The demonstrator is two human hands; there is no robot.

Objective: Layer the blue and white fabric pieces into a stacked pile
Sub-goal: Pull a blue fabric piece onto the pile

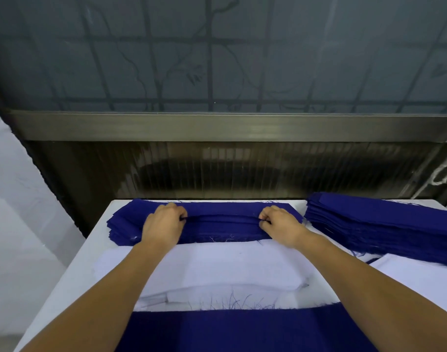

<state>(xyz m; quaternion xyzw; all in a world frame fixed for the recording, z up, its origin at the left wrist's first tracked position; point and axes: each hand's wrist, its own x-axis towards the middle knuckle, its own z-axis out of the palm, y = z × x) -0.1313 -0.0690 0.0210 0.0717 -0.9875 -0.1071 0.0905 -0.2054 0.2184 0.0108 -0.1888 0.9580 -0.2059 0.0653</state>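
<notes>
While pinching the top blue piece (222, 219) at both ends, left hand (164, 223) and right hand (280, 224) sit knuckles-up on the far blue stack (123, 222), fingers curled tight around a raised fold running between them. Lifted just a bit off the layers below, that fold, pulled taut from hand to hand. Frayed threads all along the near edge of the stack. Sits at the back of the counter (85, 262), pretty much centred, far edge close to the counter's rim.

Right in front of it, touching or nearly so, a white pile (217, 268), thick and slightly rumpled, with both forearms crossing over its corners. Closer still, a wide blue sheet (230, 331) along the bottom edge, loose blue threads poking up over the white where the two meet.

Off to the right, just beside the right hand, a second blue stack (382, 222), taller, lots of neat layers showing on its side, angled away toward the corner. Below that, another white piece (420, 278) at the right edge, with a sliver of blue peeking out from under it.

Behind everything, a dark ribbed panel (230, 168) under a metal sill (217, 125), then frosted glass (217, 52) with a grid showing through. White cord (446, 171) hanging at far right.
</notes>
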